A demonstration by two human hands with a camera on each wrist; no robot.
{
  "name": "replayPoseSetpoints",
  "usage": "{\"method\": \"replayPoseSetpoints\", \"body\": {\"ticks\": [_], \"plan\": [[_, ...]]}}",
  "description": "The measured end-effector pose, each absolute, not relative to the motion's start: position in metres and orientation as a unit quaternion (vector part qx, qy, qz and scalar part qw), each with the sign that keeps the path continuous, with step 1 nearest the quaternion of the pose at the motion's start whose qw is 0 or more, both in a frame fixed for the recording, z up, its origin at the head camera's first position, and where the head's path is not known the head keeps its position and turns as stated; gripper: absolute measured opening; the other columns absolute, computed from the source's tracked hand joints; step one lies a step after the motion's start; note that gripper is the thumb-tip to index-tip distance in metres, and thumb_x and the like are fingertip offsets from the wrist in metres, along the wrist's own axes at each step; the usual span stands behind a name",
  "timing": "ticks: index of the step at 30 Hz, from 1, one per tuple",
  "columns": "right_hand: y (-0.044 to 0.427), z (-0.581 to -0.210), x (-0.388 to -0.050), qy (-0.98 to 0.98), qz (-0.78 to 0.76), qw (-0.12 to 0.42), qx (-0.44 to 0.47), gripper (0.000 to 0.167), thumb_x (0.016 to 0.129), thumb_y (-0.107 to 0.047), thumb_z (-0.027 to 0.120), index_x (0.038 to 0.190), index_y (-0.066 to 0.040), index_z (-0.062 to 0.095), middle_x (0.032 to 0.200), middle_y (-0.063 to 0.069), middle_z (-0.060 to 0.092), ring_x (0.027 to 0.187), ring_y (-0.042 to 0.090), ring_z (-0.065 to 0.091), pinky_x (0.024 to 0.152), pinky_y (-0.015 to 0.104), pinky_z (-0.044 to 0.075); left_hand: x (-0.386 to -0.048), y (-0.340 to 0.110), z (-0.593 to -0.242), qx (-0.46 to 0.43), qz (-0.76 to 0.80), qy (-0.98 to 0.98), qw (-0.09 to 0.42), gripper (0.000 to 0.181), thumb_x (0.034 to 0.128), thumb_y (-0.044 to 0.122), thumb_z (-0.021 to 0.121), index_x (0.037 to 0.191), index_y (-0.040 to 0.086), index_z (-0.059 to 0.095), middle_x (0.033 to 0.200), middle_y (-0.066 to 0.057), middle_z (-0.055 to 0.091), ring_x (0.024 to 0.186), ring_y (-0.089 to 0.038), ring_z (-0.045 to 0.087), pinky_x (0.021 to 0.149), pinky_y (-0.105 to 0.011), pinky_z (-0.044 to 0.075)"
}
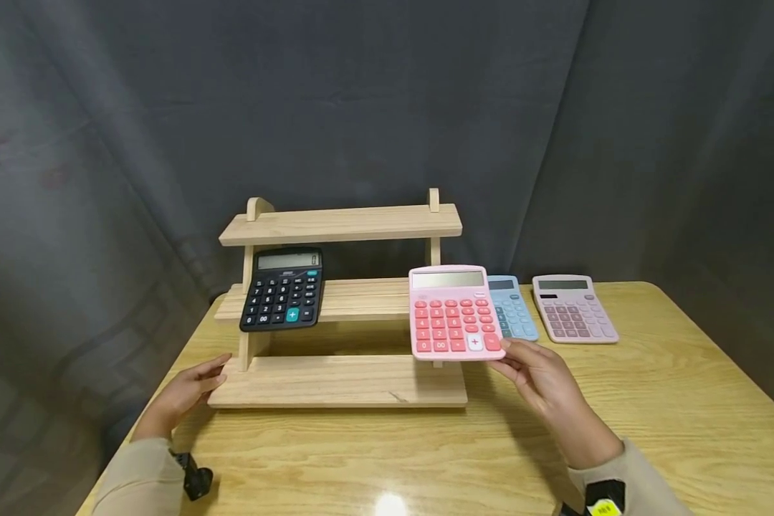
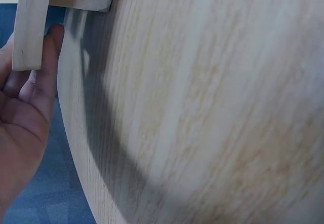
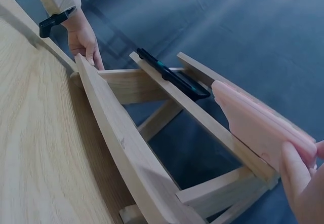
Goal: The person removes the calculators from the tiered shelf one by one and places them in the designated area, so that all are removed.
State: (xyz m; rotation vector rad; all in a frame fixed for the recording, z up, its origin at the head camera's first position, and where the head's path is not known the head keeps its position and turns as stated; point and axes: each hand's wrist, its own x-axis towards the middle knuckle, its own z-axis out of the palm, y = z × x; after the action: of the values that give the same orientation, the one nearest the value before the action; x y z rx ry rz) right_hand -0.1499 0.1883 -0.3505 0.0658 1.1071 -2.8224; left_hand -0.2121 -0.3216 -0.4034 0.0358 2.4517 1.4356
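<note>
The right hand (image 1: 545,380) pinches a pink calculator (image 1: 456,313) by its corner, coral keys (image 1: 436,323), one white! Left hand (image 1: 183,390) touches the wooden rack (image 1: 335,380), grip unclear.

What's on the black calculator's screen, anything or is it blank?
Not blank: a single 0 shows at the right end of the black calculator's screen.

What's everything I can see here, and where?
Rack: 1, pale wood, on Table
Table: 1, light wood, under Rack
Pink calculator: 1, pink, held at Rack's right
Black calculator: 1, black, Rack's middle shelf
Blue calculator: 1, blue, Table, partly hidden
Lilac calculator: 1, lilac, Table's right side
Backdrop: 1, dark grey, behind Table
Wrist devices: 2, black, both wrists
Sleeves: 2, beige, both arms
Left hand: 1, Rack's lower left
Right hand: 1, on Pink calculator
</note>
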Motion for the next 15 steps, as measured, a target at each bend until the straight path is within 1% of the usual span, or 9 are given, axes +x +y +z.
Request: {"method": "replayPoseSetpoints", "body": {"ticks": [1,3,11,15], "plan": [[0.190,-0.351,-0.149,0.359,-0.932,0.055,0.015,0.019,0.084,0.009,0.046,0.085,0.005,0.064,0.090,0.017,0.060,0.085,0.024,0.059,0.079,0.031,0.043,-0.212,-0.321,-0.403,0.012,0.503,0.851,0.150,0.058,0.0910,0.020,0.044,0.135,-0.005,0.015,0.135,-0.032,0.008,0.122,-0.041,0.013,0.095,-0.051,0.021],[0.193,-0.352,-0.147,0.353,-0.934,0.054,0.008,0.020,0.085,0.009,0.044,0.086,0.006,0.064,0.091,0.018,0.060,0.086,0.025,0.058,0.079,0.032,0.042,-0.212,-0.321,-0.403,0.013,0.506,0.849,0.151,0.060,0.0907,0.021,0.045,0.135,-0.005,0.015,0.135,-0.031,0.008,0.122,-0.042,0.009,0.095,-0.052,0.017],[0.208,-0.357,-0.139,0.341,-0.938,0.053,-0.013,0.022,0.086,0.008,0.043,0.088,0.007,0.065,0.092,0.018,0.060,0.087,0.023,0.058,0.078,0.030,0.043,-0.213,-0.321,-0.404,0.001,0.499,0.854,0.151,0.060,0.0903,0.024,0.045,0.135,-0.004,0.016,0.136,-0.029,0.009,0.122,-0.041,0.010,0.095,-0.052,0.019],[0.214,-0.360,-0.135,0.331,-0.942,0.049,-0.020,0.024,0.087,0.009,0.041,0.090,0.007,0.064,0.093,0.018,0.060,0.088,0.023,0.058,0.078,0.031,0.043,-0.213,-0.321,-0.404,0.003,0.498,0.854,0.149,0.060,0.0903,0.023,0.045,0.135,-0.005,0.015,0.136,-0.030,0.009,0.122,-0.041,0.010,0.095,-0.052,0.018]]}}
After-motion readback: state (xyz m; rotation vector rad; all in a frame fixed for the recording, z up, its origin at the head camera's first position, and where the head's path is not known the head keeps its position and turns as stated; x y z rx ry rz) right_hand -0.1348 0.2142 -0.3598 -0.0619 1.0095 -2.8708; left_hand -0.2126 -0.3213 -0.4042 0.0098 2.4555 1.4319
